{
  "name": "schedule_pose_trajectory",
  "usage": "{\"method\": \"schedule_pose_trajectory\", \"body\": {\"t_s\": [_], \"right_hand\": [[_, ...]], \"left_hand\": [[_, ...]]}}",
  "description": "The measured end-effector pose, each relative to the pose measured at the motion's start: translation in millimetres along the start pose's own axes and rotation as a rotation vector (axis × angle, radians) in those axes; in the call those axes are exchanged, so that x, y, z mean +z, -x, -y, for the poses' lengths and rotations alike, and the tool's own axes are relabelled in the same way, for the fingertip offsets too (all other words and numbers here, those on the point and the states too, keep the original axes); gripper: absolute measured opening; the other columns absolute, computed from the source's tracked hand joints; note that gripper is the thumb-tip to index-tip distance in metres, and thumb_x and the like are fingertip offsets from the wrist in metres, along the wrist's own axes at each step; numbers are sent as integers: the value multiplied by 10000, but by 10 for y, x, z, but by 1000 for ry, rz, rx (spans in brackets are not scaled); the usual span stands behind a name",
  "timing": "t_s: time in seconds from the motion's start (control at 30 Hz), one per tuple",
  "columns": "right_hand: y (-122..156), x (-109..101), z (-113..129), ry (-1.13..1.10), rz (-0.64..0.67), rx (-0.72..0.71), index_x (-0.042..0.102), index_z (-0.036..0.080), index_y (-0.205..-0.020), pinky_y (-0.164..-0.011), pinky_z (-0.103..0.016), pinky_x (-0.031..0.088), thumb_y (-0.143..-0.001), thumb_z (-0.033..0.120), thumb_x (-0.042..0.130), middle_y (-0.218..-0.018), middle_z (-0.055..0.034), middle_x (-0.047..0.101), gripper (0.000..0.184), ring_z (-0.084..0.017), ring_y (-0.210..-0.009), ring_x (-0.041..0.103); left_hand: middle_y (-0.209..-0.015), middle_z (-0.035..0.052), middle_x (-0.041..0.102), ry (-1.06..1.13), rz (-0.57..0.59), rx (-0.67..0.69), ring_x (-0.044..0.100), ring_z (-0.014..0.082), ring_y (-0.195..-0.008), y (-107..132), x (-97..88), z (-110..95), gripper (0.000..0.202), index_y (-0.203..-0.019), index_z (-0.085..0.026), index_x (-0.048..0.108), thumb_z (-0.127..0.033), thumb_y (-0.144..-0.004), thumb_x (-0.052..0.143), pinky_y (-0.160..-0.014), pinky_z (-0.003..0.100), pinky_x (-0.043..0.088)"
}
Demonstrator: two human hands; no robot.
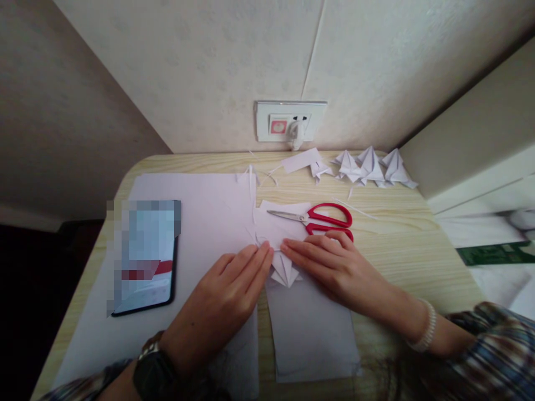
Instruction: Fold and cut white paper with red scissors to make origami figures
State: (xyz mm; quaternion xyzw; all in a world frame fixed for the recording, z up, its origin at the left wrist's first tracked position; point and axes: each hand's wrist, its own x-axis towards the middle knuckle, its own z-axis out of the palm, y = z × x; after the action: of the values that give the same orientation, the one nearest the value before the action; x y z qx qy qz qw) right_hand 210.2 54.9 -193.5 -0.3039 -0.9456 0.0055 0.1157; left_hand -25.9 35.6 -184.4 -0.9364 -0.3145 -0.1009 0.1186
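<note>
The small folded paper (pixel 285 272) lies on the table (pixel 401 245), between the fingertips of both hands. The left hand (pixel 225 292) and the right hand (pixel 334 270) press on its edges with flat fingers held together. The red scissors (pixel 310 218) lie just behind.

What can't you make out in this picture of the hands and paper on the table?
Phone screen: blurred into blocks in the head view, unreadable.
Folded paper: its top lies under the fingertips of the left hand and right hand, so its full shape is hidden.
Scissors: the near handle loop is partly behind the right hand.
Green strip: cut off by the right edge; cannot tell what it is.
</note>
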Motion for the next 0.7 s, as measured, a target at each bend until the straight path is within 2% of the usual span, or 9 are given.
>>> {"method": "schedule_pose_trajectory", "body": {"t_s": [0.4, 0.7], "right_hand": [[41, -5, 6, 24, 67, -15, 453, 88, -1373, -863, -397, 344, -1009, 158, 310, -1411, -73, 525, 397, -218, -1164, 491], [23, -13, 22, 33, 27, 15, 503, 91, -1330, -851, -394, 331, -1014, 150, 274, -1373, -64, 567, 395, -219, -1161, 493]], "left_hand": [[-1233, 171, 651, -35, 6, -12, 657, 281, -1049, 8, -1, -58, 417, -1181, -2, 623, -26, -901, 315, -784, 364, 508], [-1293, 141, 619, 36, 22, -84, 603, 285, -1123, 60, 29, -52, 417, -1228, -22, 592, -48, -925, 307, -812, 373, 471]]}}
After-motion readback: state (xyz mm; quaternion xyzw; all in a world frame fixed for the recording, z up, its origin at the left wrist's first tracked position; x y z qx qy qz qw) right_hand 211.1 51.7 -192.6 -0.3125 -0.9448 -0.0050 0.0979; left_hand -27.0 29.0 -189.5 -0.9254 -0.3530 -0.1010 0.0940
